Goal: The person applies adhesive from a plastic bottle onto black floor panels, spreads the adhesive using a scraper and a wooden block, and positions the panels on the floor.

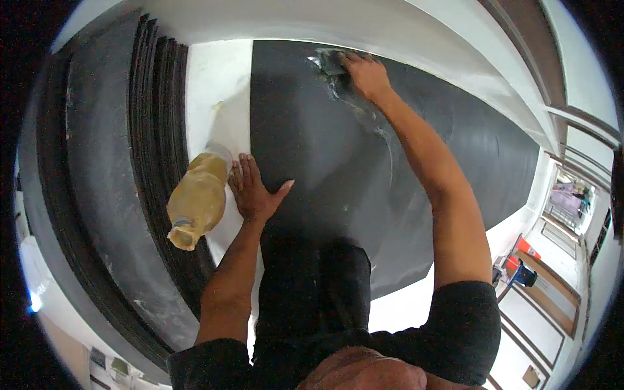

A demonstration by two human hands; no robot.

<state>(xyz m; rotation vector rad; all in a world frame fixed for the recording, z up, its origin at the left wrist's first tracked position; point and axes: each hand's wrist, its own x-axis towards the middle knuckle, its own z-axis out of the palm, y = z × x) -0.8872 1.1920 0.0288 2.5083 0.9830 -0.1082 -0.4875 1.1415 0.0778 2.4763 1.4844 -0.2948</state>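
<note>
A large black sheet (305,143) lies flat on the white surface below me. Near its far edge, my right hand (365,73) is closed and pressed down, fingers curled over a small dark flat piece whose kind I cannot make out. Around those fingers is a shiny, wet-looking smear (331,75), and a thin pale streak runs from it toward me. My left hand (255,192) rests palm down on the sheet's left edge, fingers and thumb spread, holding nothing. Close beside its fingertips is a plastic bottle (198,195) smeared with yellowish stuff.
A thick stack of similar black sheets (104,123) stands at the left. Between stack and flat sheet runs a white strip (218,71). A white wall (292,23) borders the far side. At the right are red and blue items (523,273) and framed panels (546,292).
</note>
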